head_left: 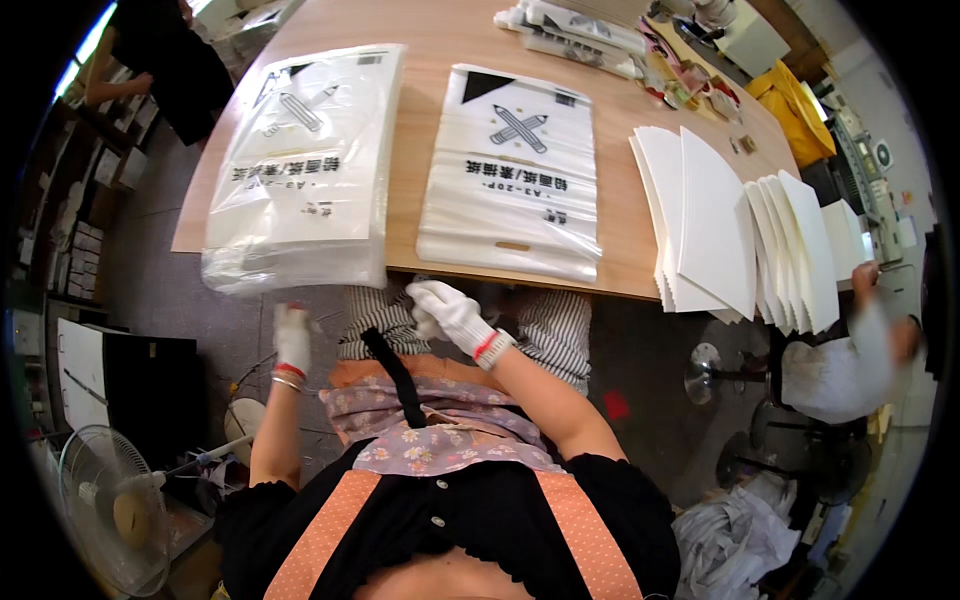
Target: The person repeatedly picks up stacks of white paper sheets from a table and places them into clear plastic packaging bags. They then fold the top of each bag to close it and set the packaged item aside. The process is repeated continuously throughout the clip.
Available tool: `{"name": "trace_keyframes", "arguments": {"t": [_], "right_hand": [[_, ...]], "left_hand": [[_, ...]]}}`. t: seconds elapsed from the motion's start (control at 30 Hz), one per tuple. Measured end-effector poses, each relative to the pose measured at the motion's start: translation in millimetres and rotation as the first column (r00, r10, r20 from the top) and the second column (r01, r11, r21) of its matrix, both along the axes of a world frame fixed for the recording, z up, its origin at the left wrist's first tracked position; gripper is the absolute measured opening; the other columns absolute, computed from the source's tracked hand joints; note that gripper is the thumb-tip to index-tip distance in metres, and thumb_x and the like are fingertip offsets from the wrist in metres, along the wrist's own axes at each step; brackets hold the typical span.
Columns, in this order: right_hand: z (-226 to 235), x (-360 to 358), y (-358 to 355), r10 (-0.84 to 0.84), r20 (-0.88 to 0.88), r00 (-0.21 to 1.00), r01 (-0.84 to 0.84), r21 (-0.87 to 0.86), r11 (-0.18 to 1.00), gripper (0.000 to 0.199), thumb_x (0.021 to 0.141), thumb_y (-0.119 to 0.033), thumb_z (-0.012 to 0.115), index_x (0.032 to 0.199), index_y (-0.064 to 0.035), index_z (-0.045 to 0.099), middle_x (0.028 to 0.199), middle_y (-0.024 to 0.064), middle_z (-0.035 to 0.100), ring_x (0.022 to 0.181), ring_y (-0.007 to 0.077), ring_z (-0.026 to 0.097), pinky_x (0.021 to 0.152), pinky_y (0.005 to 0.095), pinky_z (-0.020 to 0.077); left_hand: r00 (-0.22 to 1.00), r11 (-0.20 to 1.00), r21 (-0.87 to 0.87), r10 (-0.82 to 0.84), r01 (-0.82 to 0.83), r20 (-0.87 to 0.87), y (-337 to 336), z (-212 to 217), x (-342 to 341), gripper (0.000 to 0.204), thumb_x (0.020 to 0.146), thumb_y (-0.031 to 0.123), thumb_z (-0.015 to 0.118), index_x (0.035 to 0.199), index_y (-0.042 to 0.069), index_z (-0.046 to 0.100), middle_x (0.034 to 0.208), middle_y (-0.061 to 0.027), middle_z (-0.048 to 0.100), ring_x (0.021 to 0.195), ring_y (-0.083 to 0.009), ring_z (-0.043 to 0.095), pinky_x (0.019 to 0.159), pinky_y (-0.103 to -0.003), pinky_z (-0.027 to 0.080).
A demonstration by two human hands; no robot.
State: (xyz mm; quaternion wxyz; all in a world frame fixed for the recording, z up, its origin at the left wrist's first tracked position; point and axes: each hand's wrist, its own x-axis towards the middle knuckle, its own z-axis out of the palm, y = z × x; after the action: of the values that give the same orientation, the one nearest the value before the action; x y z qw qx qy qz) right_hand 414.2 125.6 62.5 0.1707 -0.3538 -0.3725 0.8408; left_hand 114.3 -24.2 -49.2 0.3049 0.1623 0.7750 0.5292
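Note:
White knitted gloves with red cuffs cover both my hands. My left hand (292,340) hangs off the table's front edge, below the left stack; motion smears its fingers. In front of my lap, just off the table edge, my right hand (450,315) has its fingers curled in; whether anything is inside them is hidden. Nearest to it on the table lies a stack of flat printed plastic bags (510,205) with a pencil drawing and a handle slot. Left of that lies a pile of filled clear bags (300,175) with the same print, its loose ends overhanging the edge.
Fanned white paper sheets (705,225) stand at the table's right, with more sheets (795,250) beyond them. Rolled plastic packs (580,40) and small clutter lie at the far side. A fan (115,510) stands lower left. Other people are at the far left and right.

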Motion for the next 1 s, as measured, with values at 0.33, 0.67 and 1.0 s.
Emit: {"name": "trace_keyframes", "arguments": {"t": [0.33, 0.67, 1.0], "right_hand": [[-28.9, 156.8, -14.9, -0.402, 0.297, 0.866, 0.393, 0.093, 0.915, 0.035, 0.094, -0.024, 0.05, 0.122, -0.0033, 0.05, 0.085, 0.0065, 0.06, 0.062, 0.015, 0.06, 0.06, 0.0294, 0.054], [-44.2, 164.2, -31.8, -0.387, 0.312, 0.868, 0.372, 0.109, 0.922, 0.036, 0.095, -0.024, 0.049, 0.123, -0.0014, 0.049, 0.088, 0.0057, 0.06, 0.068, 0.013, 0.06, 0.063, 0.0272, 0.052], [-51.9, 160.4, -24.9, -0.398, 0.256, 0.881, 0.395, 0.066, 0.916, 0.032, 0.095, -0.022, 0.05, 0.121, -0.0031, 0.051, 0.087, 0.0062, 0.061, 0.065, 0.0133, 0.06, 0.06, 0.0265, 0.0507]], "left_hand": [[0.063, 0.601, -0.25, -0.45, 0.759, -0.891, 227.0, 130.6, 249.5, 0.016, 0.075, 0.014, 0.063, 0.09, 0.009, 0.061, 0.105, -0.0091, 0.059, 0.104, -0.0339, 0.052, 0.088, -0.043, 0.044], [0.109, 0.508, -0.284, -0.613, 0.813, -0.782, 273.4, 99.4, 238.6, 0.015, 0.079, 0.021, 0.064, 0.084, 0.006, 0.062, 0.095, -0.0065, 0.061, 0.094, -0.0295, 0.056, 0.08, -0.038, 0.048], [0.095, 0.578, -0.428, -0.663, 0.695, -0.742, 281.3, 101.9, 263.4, 0.014, 0.08, 0.024, 0.061, 0.082, 0.01, 0.065, 0.099, -0.0039, 0.059, 0.101, -0.0276, 0.05, 0.092, -0.041, 0.036]]}}
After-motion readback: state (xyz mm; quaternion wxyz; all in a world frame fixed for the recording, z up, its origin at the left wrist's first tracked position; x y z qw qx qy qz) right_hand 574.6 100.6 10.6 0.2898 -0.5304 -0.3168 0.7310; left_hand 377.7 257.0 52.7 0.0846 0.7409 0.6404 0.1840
